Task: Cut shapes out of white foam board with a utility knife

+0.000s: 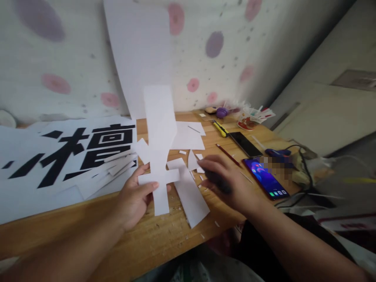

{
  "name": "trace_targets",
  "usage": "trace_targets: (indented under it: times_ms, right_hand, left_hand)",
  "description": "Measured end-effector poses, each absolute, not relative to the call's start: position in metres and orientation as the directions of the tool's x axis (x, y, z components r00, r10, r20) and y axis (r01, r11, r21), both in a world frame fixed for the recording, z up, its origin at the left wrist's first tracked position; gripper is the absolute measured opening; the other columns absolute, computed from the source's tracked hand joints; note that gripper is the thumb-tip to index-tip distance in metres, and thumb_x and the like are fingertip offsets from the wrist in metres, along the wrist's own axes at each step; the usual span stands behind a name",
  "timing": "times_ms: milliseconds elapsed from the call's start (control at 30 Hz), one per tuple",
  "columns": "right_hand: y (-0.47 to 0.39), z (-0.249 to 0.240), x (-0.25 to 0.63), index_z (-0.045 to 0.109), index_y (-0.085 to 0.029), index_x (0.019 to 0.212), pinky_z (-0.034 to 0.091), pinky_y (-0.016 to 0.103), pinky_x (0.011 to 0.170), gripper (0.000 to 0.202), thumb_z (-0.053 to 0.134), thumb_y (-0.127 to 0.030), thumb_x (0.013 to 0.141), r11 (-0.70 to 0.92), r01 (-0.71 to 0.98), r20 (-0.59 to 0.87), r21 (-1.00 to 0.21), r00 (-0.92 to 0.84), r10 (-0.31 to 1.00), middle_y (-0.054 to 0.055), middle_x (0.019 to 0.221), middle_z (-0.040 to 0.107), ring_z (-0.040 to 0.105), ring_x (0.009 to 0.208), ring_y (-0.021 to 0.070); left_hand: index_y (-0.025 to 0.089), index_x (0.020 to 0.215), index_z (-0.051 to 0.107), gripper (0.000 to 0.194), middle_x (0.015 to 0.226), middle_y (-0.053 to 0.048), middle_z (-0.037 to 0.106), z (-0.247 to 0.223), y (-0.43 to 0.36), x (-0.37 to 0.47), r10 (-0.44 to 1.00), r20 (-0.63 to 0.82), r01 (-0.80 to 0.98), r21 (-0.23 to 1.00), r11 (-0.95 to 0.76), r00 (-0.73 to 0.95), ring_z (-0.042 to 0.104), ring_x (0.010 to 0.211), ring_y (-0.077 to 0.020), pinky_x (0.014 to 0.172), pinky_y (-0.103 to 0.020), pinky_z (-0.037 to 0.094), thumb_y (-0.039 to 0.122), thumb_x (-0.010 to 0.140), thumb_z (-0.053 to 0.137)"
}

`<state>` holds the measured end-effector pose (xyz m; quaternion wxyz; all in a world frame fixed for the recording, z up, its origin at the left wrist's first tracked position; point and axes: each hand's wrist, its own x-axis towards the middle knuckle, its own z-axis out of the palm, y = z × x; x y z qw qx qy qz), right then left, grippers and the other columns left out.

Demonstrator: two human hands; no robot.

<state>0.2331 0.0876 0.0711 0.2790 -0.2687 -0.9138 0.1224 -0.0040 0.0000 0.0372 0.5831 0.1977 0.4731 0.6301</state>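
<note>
A white paper cutout point(160, 129) with a long upper strip and a cross-shaped lower part stands raised over the table. My left hand point(136, 196) grips its lower part, thumb in front and fingers behind. To the right, apart from the cutout, my right hand point(226, 180) is closed around a dark-handled tool point(216, 181); the tool is blurred and its tip is hard to make out. Under and beside the hands lie a long white paper strip point(192, 196), a larger white piece point(188, 135) and small paper scraps.
Sheets with bold black characters point(111, 137) cover the table's left. On the right lie a yellow cutter point(220, 128), a dark phone point(245, 144), a lit phone point(266, 178), a red pencil point(227, 154), a cup point(246, 120) and cables. A tall white sheet point(141, 51) leans on the wall.
</note>
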Motion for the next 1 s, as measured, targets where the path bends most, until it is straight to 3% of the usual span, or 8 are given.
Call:
trace_targets:
  times_ms: [167, 333, 467, 567, 667, 833, 933, 1000]
  right_hand:
    - [0.080, 0.045, 0.231, 0.068, -0.021, 0.115, 0.055, 0.043, 0.092, 0.025, 0.056, -0.015, 0.093, 0.896, 0.438, 0.071, -0.071, -0.894, 0.442, 0.016, 0.138, 0.055, 0.061, 0.117, 0.0308]
    - [0.085, 0.034, 0.241, 0.067, -0.018, 0.120, 0.051, 0.041, 0.099, 0.031, 0.052, -0.012, 0.093, 0.931, 0.343, 0.103, -0.123, -0.929, 0.356, 0.014, 0.139, 0.058, 0.060, 0.119, 0.0270]
    - [0.083, 0.033, 0.239, 0.067, -0.016, 0.112, 0.054, 0.038, 0.090, 0.025, 0.051, -0.018, 0.093, 0.811, 0.508, 0.276, -0.290, -0.767, 0.579, 0.014, 0.116, 0.070, 0.067, 0.104, 0.0242]
    - [0.080, 0.034, 0.225, 0.062, -0.014, 0.119, 0.054, 0.041, 0.075, 0.041, 0.064, -0.040, 0.087, 0.618, 0.724, 0.136, -0.308, -0.609, 0.781, 0.017, 0.111, 0.068, 0.068, 0.090, 0.0297]
    - [0.083, 0.034, 0.212, 0.057, -0.013, 0.126, 0.050, 0.040, 0.069, 0.051, 0.066, -0.038, 0.082, 0.473, 0.826, -0.005, -0.306, -0.498, 0.867, 0.019, 0.109, 0.068, 0.067, 0.087, 0.0319]
    - [0.096, 0.039, 0.211, 0.062, -0.017, 0.115, 0.045, 0.033, 0.066, 0.043, 0.066, -0.022, 0.072, 0.244, 0.738, -0.022, -0.629, -0.331, 0.944, 0.006, 0.081, 0.069, 0.063, 0.075, 0.0230]
    - [0.093, 0.044, 0.209, 0.061, -0.019, 0.091, 0.045, 0.030, 0.059, 0.026, 0.065, -0.022, 0.065, 0.100, 0.337, -0.025, -0.936, -0.347, 0.937, 0.000, 0.074, 0.063, 0.059, 0.064, 0.0163]
    - [0.085, 0.046, 0.201, 0.057, -0.020, 0.084, 0.043, 0.027, 0.051, 0.022, 0.067, -0.024, 0.065, -0.007, 0.084, -0.041, -0.996, -0.411, 0.911, -0.003, 0.070, 0.059, 0.054, 0.054, 0.0118]
  left_hand:
    - [0.026, 0.117, 0.057, 0.069, 0.095, -0.004, 0.072, 0.043, -0.001, -0.003, 0.943, -0.266, -0.486, 0.863, 0.141, -0.200, 0.072, 0.073, -0.0261, 0.061, -0.032, 0.062, 0.024, 0.056, 0.090]
    - [0.026, 0.118, 0.053, 0.082, 0.086, 0.000, 0.071, 0.041, -0.002, -0.003, 0.905, -0.322, -0.389, 0.899, 0.201, -0.278, 0.071, 0.067, -0.0242, 0.056, -0.030, 0.061, 0.027, 0.047, 0.092]
    - [0.028, 0.110, 0.048, 0.071, 0.083, 0.002, 0.069, 0.033, -0.005, -0.003, 0.923, -0.267, -0.281, 0.941, 0.188, -0.276, 0.070, 0.063, -0.0224, 0.053, -0.032, 0.061, 0.029, 0.052, 0.089]
    - [0.028, 0.104, 0.043, 0.063, 0.070, 0.004, 0.065, 0.031, -0.006, -0.002, 0.940, -0.245, -0.221, 0.956, 0.193, -0.239, 0.066, 0.054, -0.0210, 0.044, -0.027, 0.054, 0.032, 0.058, 0.085]
    - [0.025, 0.109, 0.043, 0.064, 0.066, 0.000, 0.067, 0.034, -0.005, -0.001, 0.951, -0.210, -0.168, 0.970, 0.174, -0.227, 0.065, 0.053, -0.0217, 0.040, -0.022, 0.048, 0.037, 0.060, 0.083]
    - [0.025, 0.137, 0.029, 0.093, 0.066, -0.003, 0.069, 0.037, -0.001, -0.001, 0.957, -0.160, -0.202, 0.973, 0.111, -0.244, 0.068, 0.056, -0.0233, 0.041, -0.020, 0.048, 0.036, 0.063, 0.084]
    - [0.031, 0.147, 0.017, 0.107, 0.077, -0.002, 0.071, 0.032, 0.000, -0.002, 0.963, -0.103, -0.251, 0.967, 0.038, -0.251, 0.070, 0.061, -0.0224, 0.048, -0.023, 0.054, 0.034, 0.065, 0.085]
    - [0.035, 0.149, 0.012, 0.110, 0.084, -0.003, 0.072, 0.028, -0.001, -0.003, 0.967, -0.082, -0.269, 0.963, 0.015, -0.240, 0.071, 0.062, -0.0218, 0.051, -0.025, 0.057, 0.033, 0.067, 0.085]
